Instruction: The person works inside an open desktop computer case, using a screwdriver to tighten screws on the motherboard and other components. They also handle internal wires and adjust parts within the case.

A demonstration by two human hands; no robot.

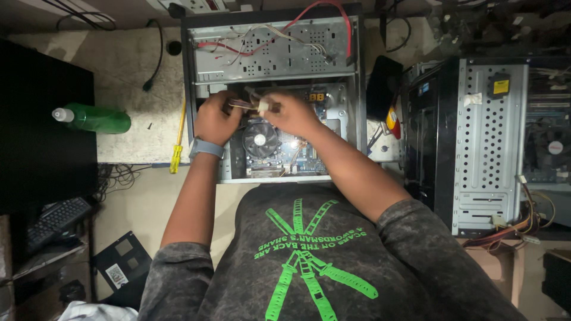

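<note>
An open desktop computer case (196,65) lies on its side on a worktable, its mainboard and round cooler fan (260,139) showing. Both hands are inside it, above the fan. My left hand (215,119), with a grey watch on the wrist, grips a bundle of coloured wires (241,104). My right hand (289,113) pinches a small white plug connector (263,106) at the end of those wires. A red cable (309,12) loops over the case's top bay.
A yellow-handled screwdriver (176,148) lies left of the case. A green bottle (95,117) lies further left. A second open computer tower (488,142) stands at the right. A black keyboard (56,220) sits lower left. Loose cables run behind the case.
</note>
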